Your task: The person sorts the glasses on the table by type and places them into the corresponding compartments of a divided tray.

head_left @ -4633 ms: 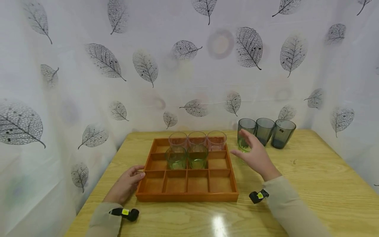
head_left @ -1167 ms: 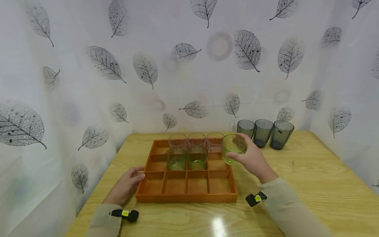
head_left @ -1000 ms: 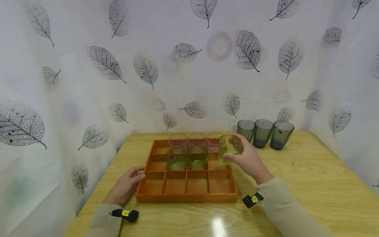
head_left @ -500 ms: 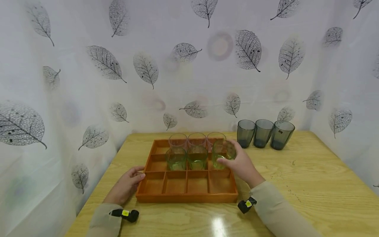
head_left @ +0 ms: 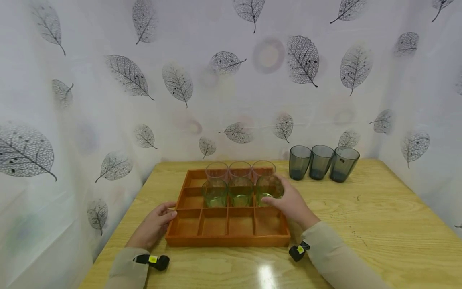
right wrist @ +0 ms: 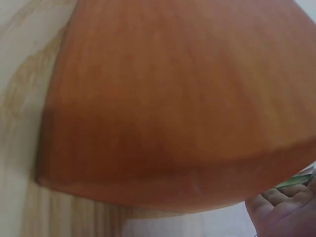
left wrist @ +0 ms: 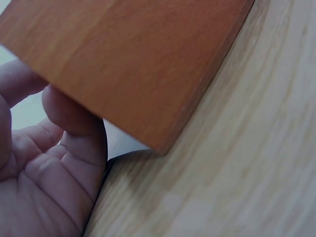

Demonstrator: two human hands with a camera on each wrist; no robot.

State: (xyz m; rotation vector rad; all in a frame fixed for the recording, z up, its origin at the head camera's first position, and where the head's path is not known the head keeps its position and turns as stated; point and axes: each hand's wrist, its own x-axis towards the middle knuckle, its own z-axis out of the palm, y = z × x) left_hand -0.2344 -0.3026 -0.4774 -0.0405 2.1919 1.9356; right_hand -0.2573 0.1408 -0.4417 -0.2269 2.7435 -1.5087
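My right hand [head_left: 292, 200] grips a green glass [head_left: 268, 192] by its side, thumb in front, at the right-hand compartment of the middle row. The orange wooden divided tray [head_left: 227, 241] lies flat on the table. Two more green glasses [head_left: 215, 194] stand in that row to the left. Behind them, three pink-tinted glasses [head_left: 217, 171] occupy the back row. My left hand [head_left: 153, 224] holds the tray's left side; in the left wrist view its bent fingers [left wrist: 74, 116] touch the wooden edge. The right wrist view mostly shows the tray's side wall [right wrist: 173, 98], with part of the hand visible lower right.
Three grey-blue tumblers [head_left: 299, 162] stand close together at the back right of the wooden table [head_left: 379, 224]. A white leaf-print curtain [head_left: 231, 92] hangs behind the table and along its left and right sides.
My right hand has taken the green glass from beside the grey tumblers, carried it left and lowered it into the middle row's right compartment. My left hand has stayed at the tray.
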